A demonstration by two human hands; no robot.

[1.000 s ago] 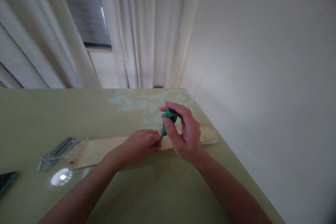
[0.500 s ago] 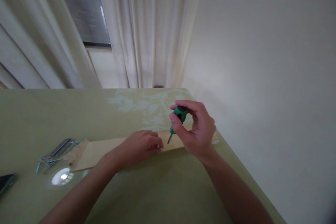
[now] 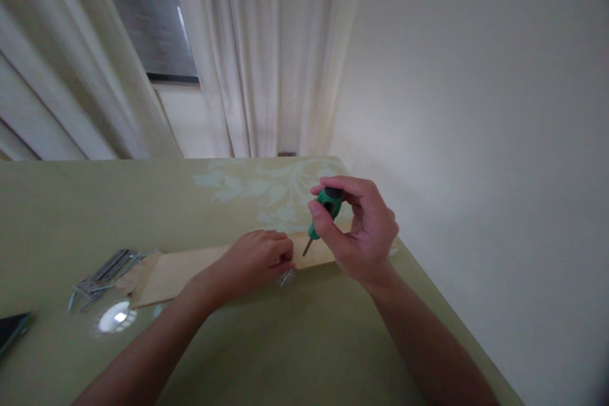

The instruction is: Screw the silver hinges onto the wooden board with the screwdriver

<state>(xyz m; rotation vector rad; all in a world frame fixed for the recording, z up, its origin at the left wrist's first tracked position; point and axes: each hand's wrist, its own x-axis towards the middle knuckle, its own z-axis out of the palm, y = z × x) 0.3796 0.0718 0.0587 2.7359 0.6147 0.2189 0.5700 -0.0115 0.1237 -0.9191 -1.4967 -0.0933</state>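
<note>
A green-and-black screwdriver [image 3: 328, 203] is gripped by its handle in my right hand [image 3: 364, 231], thumb on one side and fingers on the other. Its thin metal shaft slants down to the left over a pale wooden board [image 3: 190, 266]; I cannot tell whether the tip touches the wood. My left hand [image 3: 259, 260] lies across the board with its fingers curled together at the near edge. Just below those fingertips a small shiny thing [image 3: 286, 277] shows, too blurred to name. Whatever the left fingers may hold is hidden.
Metal hinge-like hardware [image 3: 111, 266] and several screws or bolts [image 3: 91, 295] lie by the board's left end. A dark flat object [image 3: 12, 330] sits at the table's left. The green table [image 3: 266, 342] has its right edge beside a pale wall [image 3: 476, 139]; curtains [image 3: 266, 51] hang behind.
My left hand has lifted slightly, and more of the small shiny thing shows below its fingers. My right hand with the screwdriver has shifted a little up and right.
</note>
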